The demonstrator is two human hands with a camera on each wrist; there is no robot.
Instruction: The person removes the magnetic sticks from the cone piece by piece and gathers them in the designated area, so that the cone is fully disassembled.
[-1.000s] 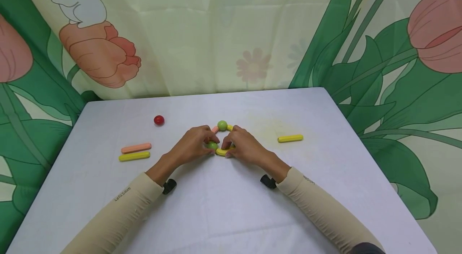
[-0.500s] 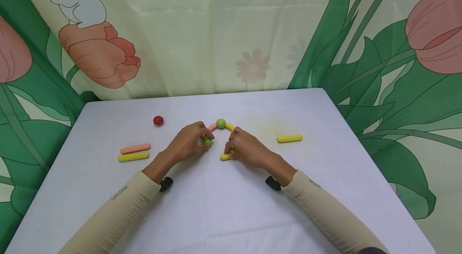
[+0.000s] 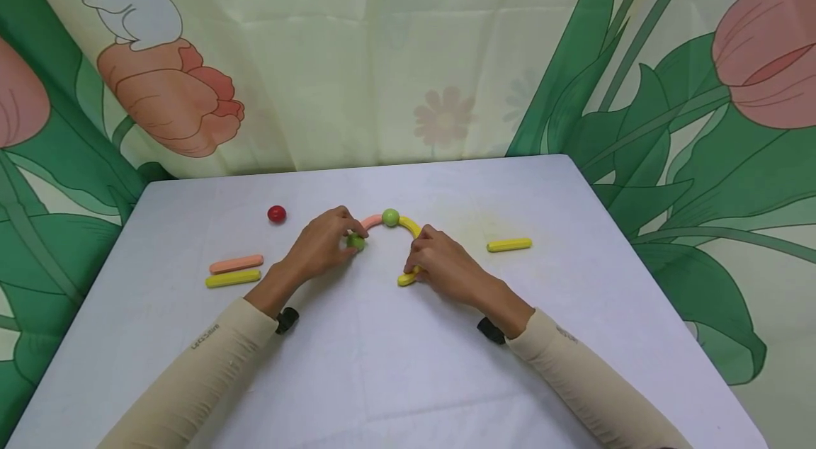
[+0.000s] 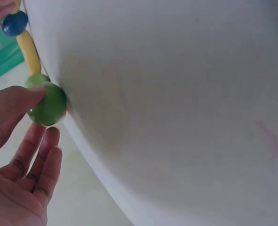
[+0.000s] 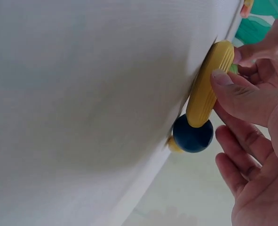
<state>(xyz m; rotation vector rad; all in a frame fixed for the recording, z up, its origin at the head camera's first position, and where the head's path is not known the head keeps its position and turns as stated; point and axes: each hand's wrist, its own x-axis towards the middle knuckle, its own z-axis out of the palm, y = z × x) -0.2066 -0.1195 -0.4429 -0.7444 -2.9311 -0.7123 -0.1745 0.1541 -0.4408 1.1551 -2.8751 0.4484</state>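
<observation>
An arc of toy rods and balls lies on the table between the hands. From left to right in the head view, a green ball (image 3: 356, 242) leads to a curved pink rod (image 3: 372, 222), another green ball (image 3: 391, 217) and a curved yellow rod (image 3: 410, 225). A blue ball (image 5: 194, 137), hidden in the head view, joins that to a second yellow rod (image 5: 208, 87). My left hand (image 3: 323, 243) pinches the left green ball, its other fingers free below. With thumb and finger my right hand (image 3: 451, 268) pinches the second yellow rod. A wide gap separates the arc's two near ends.
At the left lie a straight pink rod (image 3: 236, 264) and a yellow-green rod (image 3: 233, 279), with a red ball (image 3: 277, 214) farther back. Another yellow rod (image 3: 509, 245) lies at the right. A printed curtain (image 3: 319, 66) hangs behind the white table (image 3: 357, 371).
The left hand has moved left and slightly back with the green ball, and the right hand a little right with the yellow rod. Their ends, together a second ago, are now apart.
</observation>
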